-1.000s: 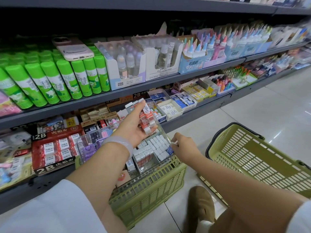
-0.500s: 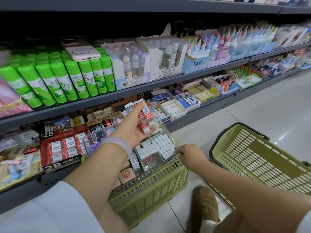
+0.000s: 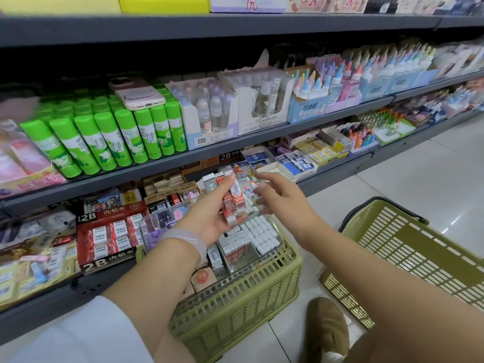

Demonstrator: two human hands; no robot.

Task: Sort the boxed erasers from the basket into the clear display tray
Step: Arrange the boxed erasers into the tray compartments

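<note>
"2B" is printed in white on the red-and-black cardboard display box [image 3: 104,237] of erasers on the lower shelf, at both its upper and lower black edges, beside Chinese characters. "2B" is repeated on the black-and-orange carton [image 3: 230,157] further back. "4B ERASER" is read on the brown cardboard box [image 3: 190,165] under the shelf edge. "2B" is also seen on the orange-and-white boxed erasers [image 3: 233,199] held in the left hand [image 3: 209,218]. Chinese characters are carried by the light-blue cardboard box [image 3: 307,110] of glue bottles. Other print is too small to read.
</note>
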